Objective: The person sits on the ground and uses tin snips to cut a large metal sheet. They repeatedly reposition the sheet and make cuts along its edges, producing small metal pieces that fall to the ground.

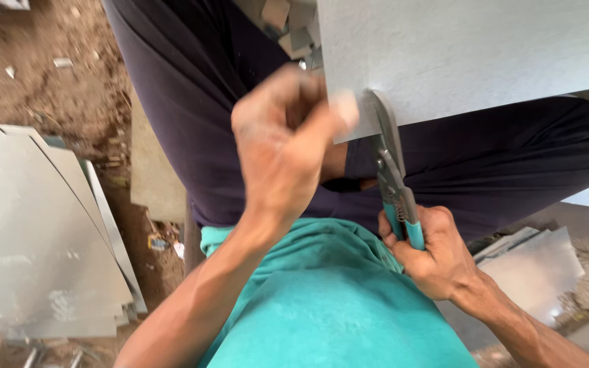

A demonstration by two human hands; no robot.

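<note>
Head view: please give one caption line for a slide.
Left hand pinches the grey sheet edge while right hand squeezes teal-handled snips at it.

Even, soft daylight; no harsh shadows. Mild glare on the grey sheet (472, 54). The left hand (284, 146) shows motion blur. Wide-angle stretch at edges; ground at the corners slightly soft.

Sheet-metal workshop (outdoor), stacked metal sheets (35, 238), dirt floor (69, 82)

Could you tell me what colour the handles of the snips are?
Teal handles on the snips, gripped by the right hand; head view.
</note>
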